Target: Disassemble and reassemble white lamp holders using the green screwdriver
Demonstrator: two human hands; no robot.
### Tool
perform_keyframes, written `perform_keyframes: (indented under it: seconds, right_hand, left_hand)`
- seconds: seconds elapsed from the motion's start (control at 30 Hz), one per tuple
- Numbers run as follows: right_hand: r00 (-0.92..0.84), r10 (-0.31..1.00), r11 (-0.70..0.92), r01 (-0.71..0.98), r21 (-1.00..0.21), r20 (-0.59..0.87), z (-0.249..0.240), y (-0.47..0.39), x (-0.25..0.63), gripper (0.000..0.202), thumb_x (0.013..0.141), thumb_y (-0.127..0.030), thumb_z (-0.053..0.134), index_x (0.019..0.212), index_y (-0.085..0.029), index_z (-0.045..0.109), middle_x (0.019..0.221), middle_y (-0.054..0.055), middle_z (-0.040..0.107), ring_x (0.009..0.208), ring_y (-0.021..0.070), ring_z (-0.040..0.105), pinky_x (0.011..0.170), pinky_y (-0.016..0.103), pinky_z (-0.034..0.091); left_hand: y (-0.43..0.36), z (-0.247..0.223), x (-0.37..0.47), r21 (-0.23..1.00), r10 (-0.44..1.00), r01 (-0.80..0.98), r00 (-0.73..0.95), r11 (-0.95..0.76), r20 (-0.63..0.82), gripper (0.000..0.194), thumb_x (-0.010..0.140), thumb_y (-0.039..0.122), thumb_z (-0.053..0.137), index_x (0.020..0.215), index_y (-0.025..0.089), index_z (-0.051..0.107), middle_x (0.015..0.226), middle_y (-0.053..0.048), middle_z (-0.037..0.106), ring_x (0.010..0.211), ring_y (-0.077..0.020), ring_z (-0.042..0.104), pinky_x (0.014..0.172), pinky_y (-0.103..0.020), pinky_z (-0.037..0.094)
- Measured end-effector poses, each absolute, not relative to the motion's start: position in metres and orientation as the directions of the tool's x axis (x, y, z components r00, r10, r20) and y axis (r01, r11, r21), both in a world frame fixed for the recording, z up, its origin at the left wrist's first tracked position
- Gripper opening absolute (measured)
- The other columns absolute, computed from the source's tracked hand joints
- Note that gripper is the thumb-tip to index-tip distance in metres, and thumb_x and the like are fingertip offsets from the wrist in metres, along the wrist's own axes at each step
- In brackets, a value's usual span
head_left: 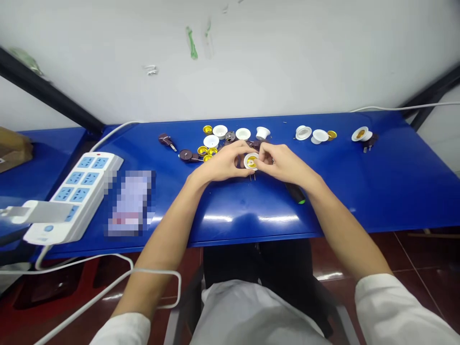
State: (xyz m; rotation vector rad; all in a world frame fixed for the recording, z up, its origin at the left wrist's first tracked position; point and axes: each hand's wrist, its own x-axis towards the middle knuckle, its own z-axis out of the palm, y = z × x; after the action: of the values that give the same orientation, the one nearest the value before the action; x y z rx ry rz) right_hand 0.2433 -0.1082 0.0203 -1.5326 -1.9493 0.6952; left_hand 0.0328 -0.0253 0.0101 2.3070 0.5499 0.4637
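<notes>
A lamp holder [251,161] with a white rim and a gold metal inside is between my hands above the blue table, two thin prongs pointing down below it. My left hand [230,163] is closed around its left side, thumb below and fingers above. My right hand [278,162] is closed at its right side, with the thumb tip at the gold inside; whether a small part is pinched there I cannot tell. Beneath my right forearm lies a dark handle [295,193] with a green end. Dark brown plug parts lie just behind my hands, partly hidden.
Behind my hands lie several white cups [243,133] and gold rings [202,151]. Brown plug pieces [186,155] lie left; a brown-and-white plug-in holder [360,134] sits far right. A white power strip [77,191] and a blurred phone [131,203] are at left. White cables [154,271] cross near my left arm.
</notes>
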Motion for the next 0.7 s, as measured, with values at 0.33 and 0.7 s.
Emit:
perform_keyframes:
  seconds: [0.33,0.7]
  right_hand:
    - [-0.358,0.931,0.285,0.606,-0.743,0.065,0.017,-0.104,0.279,0.032,0.089,-0.032,0.071,0.118,-0.021,0.061,0.109,0.007,0.069,0.078,0.0189,0.063,0.068,0.032,0.05]
    - [-0.417,0.896,0.39,0.57,-0.724,0.154,-0.007,-0.091,0.267,0.049,0.087,-0.043,0.081,0.128,-0.02,0.067,0.109,0.008,0.074,0.08,0.0235,0.065,0.072,0.035,0.05]
  left_hand:
    - [-0.027,0.013,0.033,0.74,0.527,0.247,0.833,-0.626,0.168,0.048,0.085,0.029,0.081,0.13,0.021,0.068,0.121,-0.008,0.07,0.09,-0.0167,0.062,0.079,-0.03,0.051]
    - [-0.026,0.008,0.032,0.726,0.534,0.254,0.826,-0.639,0.181,0.041,0.084,0.025,0.083,0.122,0.024,0.067,0.125,-0.008,0.055,0.094,-0.0166,0.06,0.082,-0.032,0.055]
